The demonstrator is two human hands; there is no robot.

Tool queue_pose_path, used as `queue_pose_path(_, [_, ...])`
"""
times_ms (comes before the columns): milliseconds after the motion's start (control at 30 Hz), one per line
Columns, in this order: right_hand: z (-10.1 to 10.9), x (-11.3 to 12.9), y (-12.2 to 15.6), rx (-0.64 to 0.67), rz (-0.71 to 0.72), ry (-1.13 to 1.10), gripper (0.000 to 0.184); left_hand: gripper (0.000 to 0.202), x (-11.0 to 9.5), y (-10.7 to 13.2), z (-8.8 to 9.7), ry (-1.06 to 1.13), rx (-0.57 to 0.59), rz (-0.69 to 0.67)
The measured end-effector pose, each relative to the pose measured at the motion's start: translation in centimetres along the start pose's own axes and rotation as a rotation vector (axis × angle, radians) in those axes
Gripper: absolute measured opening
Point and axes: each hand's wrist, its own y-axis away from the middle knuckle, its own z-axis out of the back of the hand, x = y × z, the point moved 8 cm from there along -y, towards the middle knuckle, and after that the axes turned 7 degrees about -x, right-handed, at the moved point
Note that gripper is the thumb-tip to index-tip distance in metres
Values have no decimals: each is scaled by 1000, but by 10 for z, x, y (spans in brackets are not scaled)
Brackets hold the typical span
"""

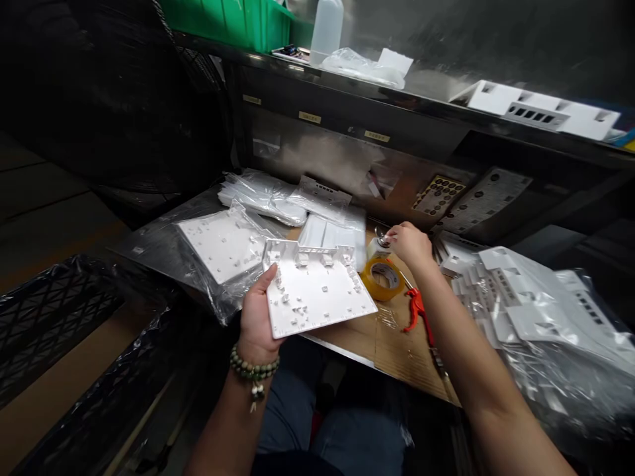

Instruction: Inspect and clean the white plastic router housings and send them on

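Note:
My left hand [259, 311] grips a white plastic housing panel [322, 297] by its left edge, thumb on top. The panel's inner side faces up, showing small clips and posts. My right hand [411, 243] reaches to the back of the cardboard-covered bench, its fingers pinched together at the metal top of a small whitish bottle [378, 248]. What sits between those fingertips is too small to make out. Just in front of the bottle lies a roll of yellow tape [383, 280]. A red-handled tool [415, 309] rests beneath my right forearm.
Another white panel [223, 241] lies on plastic wrap at left, near bagged parts [262, 195]. Stacked white housings [526, 297] stand at right. Overhead, a shelf [417, 106] carries a green bin [228, 23], a plastic bottle [327, 30] and a white housing [540, 109].

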Motion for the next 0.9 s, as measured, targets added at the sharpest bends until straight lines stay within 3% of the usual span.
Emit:
queue_pose_path(100, [26,32,36,-61,56,-152,22,57,4,0,-10,-19,4,-13])
queue_pose_path(233, [60,114,135,-15,298,-732,20,56,15,1,-19,-41,44,-49])
queue_pose_path(300, [65,148,184,29,372,-834,12,55,25,3,-25,-45,96,-31])
queue_pose_path(367, [68,166,216,-25,395,-898,9,56,36,6,-30,-62,163,4])
queue_pose_path(467, [68,165,236,-108,380,-895,10,60,50,12,-34,-102,230,55])
queue_pose_path(700, [80,149,243,-148,369,-846,12,59,70,15,-28,-103,154,85])
queue_pose_path(900, [82,144,247,-163,419,-790,18,61,65,13,-27,-110,100,36])
